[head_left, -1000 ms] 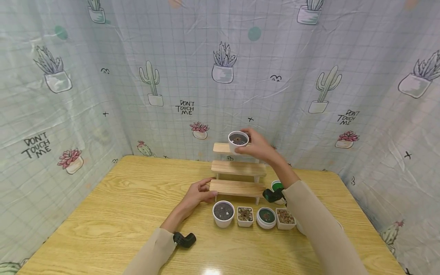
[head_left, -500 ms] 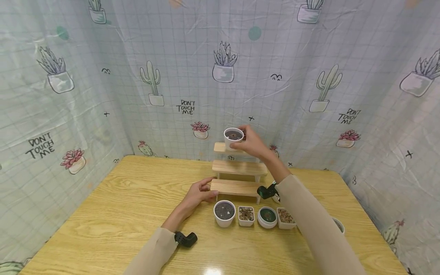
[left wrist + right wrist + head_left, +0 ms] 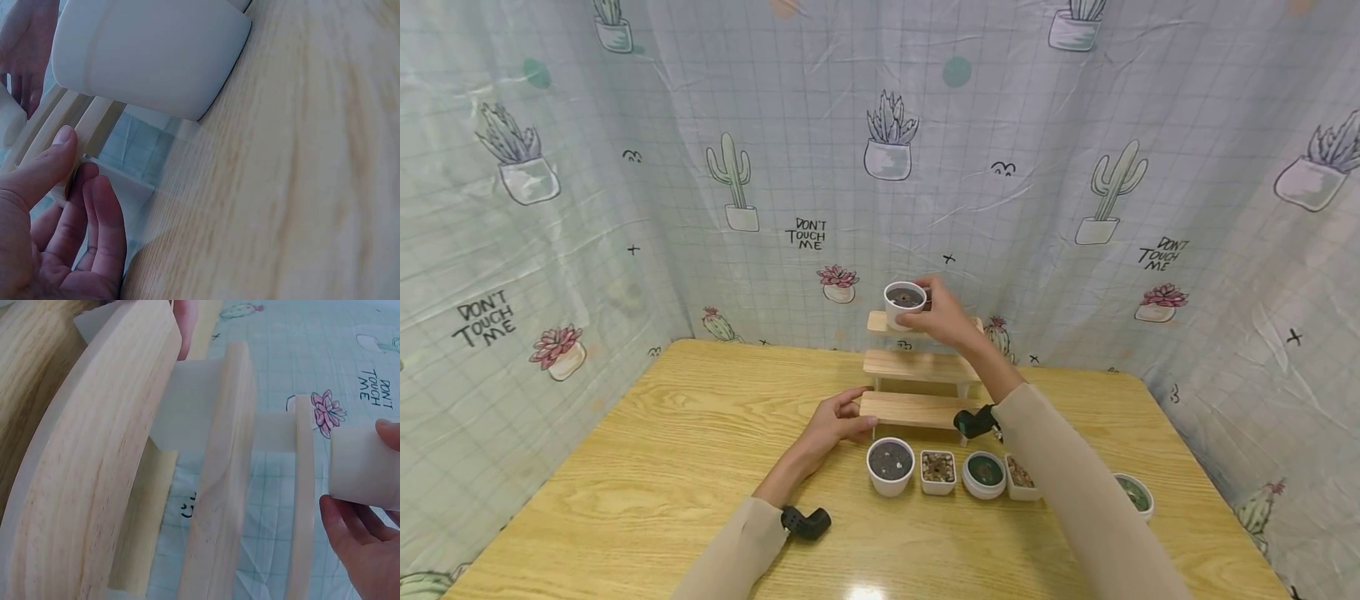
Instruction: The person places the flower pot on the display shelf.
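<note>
My right hand [image 3: 947,319] holds a round white flowerpot [image 3: 896,314] filled with dark soil, upright over the left end of the top tier. In the right wrist view, a narrow gap shows between the pot [image 3: 359,465] and the top board [image 3: 303,500]. The stepped wooden plant stand [image 3: 921,364] has three pale boards on whitish supports. At its lowest board, my left hand [image 3: 827,429] grips the left end, thumb on top and fingers beneath, as the left wrist view shows. Another white pot with dark soil [image 3: 890,479] stands in front of the stand.
Right of that pot stand a square pot of pebbles [image 3: 937,473], a round white pot with a green inside [image 3: 984,475], and a square pot [image 3: 1021,479] partly behind my sleeve. Another round pot [image 3: 1135,493] is farther right. A printed curtain [image 3: 775,283] hangs behind the table.
My right hand has carried the flowerpot left along the top tier, then slightly lower. The left hand has kept its grip on the stand.
</note>
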Demonstrator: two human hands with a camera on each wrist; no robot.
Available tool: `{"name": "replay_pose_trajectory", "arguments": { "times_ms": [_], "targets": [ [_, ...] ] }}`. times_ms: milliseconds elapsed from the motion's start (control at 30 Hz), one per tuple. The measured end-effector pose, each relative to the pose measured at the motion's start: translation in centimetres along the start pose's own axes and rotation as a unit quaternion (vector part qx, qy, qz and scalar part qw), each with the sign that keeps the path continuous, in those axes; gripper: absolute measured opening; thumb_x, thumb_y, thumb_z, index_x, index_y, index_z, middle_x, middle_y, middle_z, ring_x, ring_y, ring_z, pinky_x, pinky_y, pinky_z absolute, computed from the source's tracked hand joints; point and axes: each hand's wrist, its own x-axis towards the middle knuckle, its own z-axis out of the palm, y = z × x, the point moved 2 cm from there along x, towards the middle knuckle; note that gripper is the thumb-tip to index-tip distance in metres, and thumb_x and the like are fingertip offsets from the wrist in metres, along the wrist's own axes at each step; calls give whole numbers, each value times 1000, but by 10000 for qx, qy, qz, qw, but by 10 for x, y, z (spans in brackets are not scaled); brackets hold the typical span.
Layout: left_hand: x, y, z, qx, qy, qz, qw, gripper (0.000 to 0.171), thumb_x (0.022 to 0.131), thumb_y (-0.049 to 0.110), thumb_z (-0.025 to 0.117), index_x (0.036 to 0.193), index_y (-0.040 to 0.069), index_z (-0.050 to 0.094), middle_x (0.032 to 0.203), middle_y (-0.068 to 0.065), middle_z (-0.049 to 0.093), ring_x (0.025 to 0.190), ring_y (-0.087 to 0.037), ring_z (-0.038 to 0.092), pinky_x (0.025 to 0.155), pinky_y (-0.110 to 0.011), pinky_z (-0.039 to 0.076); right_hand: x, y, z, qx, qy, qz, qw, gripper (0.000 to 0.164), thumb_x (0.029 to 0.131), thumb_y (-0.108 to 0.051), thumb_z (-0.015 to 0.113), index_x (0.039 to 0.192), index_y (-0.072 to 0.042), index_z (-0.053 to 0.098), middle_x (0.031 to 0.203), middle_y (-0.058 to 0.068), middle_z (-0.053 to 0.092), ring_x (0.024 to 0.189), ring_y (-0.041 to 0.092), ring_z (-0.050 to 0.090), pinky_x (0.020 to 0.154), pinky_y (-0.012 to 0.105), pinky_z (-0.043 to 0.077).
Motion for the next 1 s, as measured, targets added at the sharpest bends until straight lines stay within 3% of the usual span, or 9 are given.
{"name": "replay_pose_trajectory", "arguments": {
  "times_ms": [367,733,1000],
  "targets": [
    [0,0,0,-8,-6,-3,10000,76,91,16,80,157,9,42,91,0,69,89,-12,68,82,-31,63,2,1,8,237,31,108,9997,72,90,-13,78,148,-3,37,137,21,55,116,32,61,85,32,57],
    [0,0,1,1,2,-6,10000,76,92,15,80,157,10,42,89,1,68,87,-10,67,80,-29,62,6,3,11,289,138,302,9990,76,92,-17,77,152,-3,34,145,21,51,126,35,58,101,43,53],
    [0,0,0,-16,13,-13,10000,75,92,14,79,157,10,43,89,1,68,87,-10,67,81,-29,62,9,6,13,261,142,209,9993,75,92,-14,77,151,0,34,144,22,51,123,35,59,97,40,54]
  ]
}}
